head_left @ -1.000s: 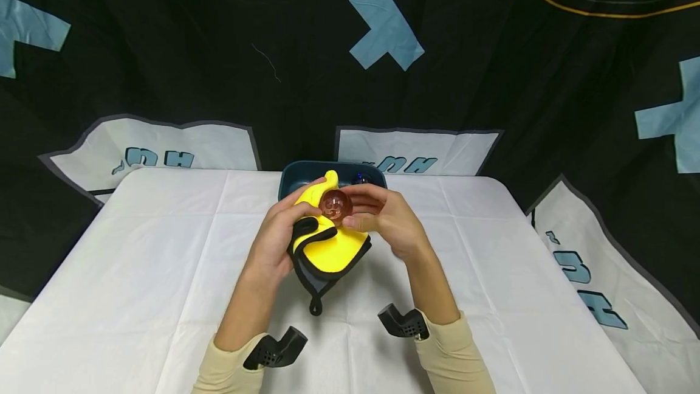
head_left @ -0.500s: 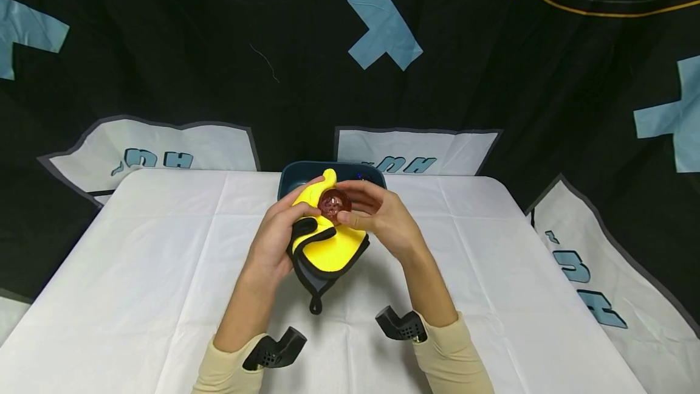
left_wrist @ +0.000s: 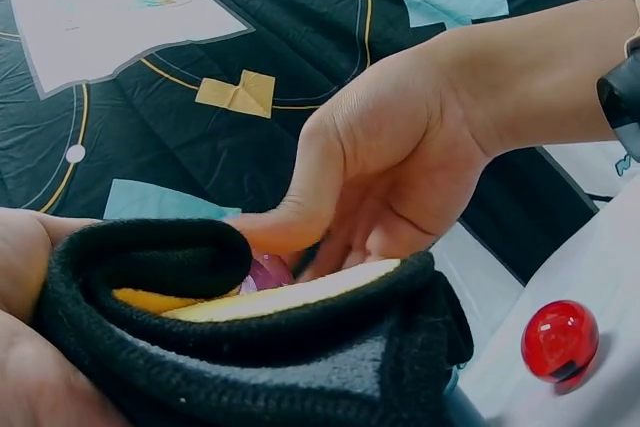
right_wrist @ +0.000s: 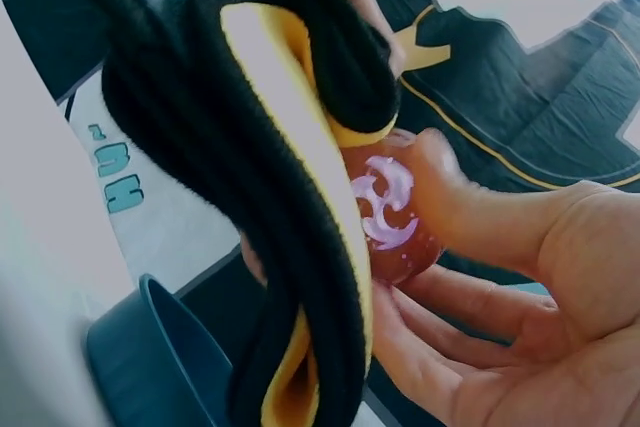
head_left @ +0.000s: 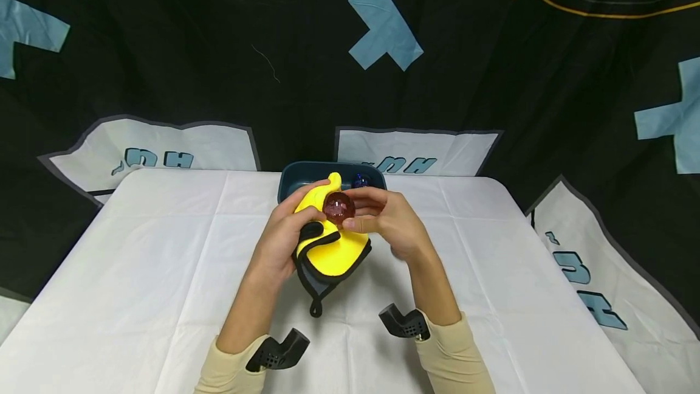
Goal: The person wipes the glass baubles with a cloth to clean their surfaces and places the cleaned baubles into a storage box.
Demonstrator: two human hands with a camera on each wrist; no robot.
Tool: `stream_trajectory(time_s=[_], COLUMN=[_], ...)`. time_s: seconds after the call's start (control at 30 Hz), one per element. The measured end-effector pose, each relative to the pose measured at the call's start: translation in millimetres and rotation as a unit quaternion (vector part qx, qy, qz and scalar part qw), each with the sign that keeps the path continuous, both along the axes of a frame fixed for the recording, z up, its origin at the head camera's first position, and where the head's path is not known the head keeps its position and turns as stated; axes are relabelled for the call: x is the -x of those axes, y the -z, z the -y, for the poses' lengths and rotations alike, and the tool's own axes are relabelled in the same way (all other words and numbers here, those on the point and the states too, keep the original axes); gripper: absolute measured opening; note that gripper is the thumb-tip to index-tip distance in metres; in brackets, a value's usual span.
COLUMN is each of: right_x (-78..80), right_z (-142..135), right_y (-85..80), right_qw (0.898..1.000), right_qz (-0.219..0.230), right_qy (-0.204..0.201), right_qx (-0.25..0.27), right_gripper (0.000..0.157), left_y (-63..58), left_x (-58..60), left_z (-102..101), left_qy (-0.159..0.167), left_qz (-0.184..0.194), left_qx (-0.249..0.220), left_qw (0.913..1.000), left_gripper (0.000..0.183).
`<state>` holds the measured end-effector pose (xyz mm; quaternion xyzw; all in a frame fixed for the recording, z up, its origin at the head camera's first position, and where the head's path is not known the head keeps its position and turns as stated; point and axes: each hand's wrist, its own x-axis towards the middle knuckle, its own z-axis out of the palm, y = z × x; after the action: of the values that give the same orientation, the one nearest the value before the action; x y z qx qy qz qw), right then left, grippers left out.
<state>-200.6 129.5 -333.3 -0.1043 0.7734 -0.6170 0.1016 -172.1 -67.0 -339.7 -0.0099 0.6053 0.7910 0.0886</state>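
Observation:
A yellow cloth (head_left: 336,258) with black edging and a grey back lies folded in my left hand (head_left: 271,242), whose thumb and fingers grip it from the left. Against its yellow side sits a translucent reddish ball (head_left: 338,207). My right hand (head_left: 398,221) pinches this ball from the right, thumb below and fingers behind. A pale swirl emblem shows on the ball (right_wrist: 388,209) in the right wrist view. From the left wrist camera, folds of the cloth (left_wrist: 260,357) hide most of the ball.
Behind the hands, a dark teal box (head_left: 306,173) stands at the table's far edge, with a blue ball (head_left: 360,180) inside. The left wrist view also shows a bright red ball (left_wrist: 560,341) on the white tablecloth. A black printed curtain (head_left: 219,65) hangs beyond the table.
The ball turns slightly against the cloth. Both hands and the cloth dip a little, then shift slightly right, and the blue ball in the box shows more than half a second ago.

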Motion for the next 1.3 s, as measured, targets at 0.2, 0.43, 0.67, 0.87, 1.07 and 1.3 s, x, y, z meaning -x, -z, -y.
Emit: stream_trajectory(time_s=[0.2,0.43,0.67,0.87,1.07,1.3], right_x=[1.1,-2.0,-2.7,-0.9,-1.1,-1.2], right_z=[1,8,4,-3,-1,1], right_y=[-1.2,-0.8,-2.0,-1.4,-0.2,-1.5], right_qw=[0.999,0.999,0.999,0.999,1.000,0.999], right_qz=[0.016,-0.038,-0.028,-0.015,-0.009,0.000], right_qy=[0.015,0.000,-0.017,-0.037,-0.002,0.034], right_qx=[-0.043,-0.015,-0.012,0.005,0.015,-0.014], right_gripper=[0.048,0.048,0.050,0.058,0.054,0.046], left_y=[-1.2,-1.8,-1.9,-2.3,-2.5,-1.5], left_x=[-0.4,-0.7,-2.2,-2.0,-2.1,-1.7], left_z=[-1,5,7,4,2,2], left_qy=[0.001,0.016,0.034,0.030,0.025,0.020], left_qz=[0.001,-0.009,-0.018,-0.016,-0.011,-0.021], left_qx=[-0.005,-0.059,-0.075,-0.050,-0.037,-0.029], left_qw=[1.0000,0.9981,0.9965,0.9982,0.9989,0.9992], left_gripper=[0.056,0.059,0.066,0.072,0.075,0.078])
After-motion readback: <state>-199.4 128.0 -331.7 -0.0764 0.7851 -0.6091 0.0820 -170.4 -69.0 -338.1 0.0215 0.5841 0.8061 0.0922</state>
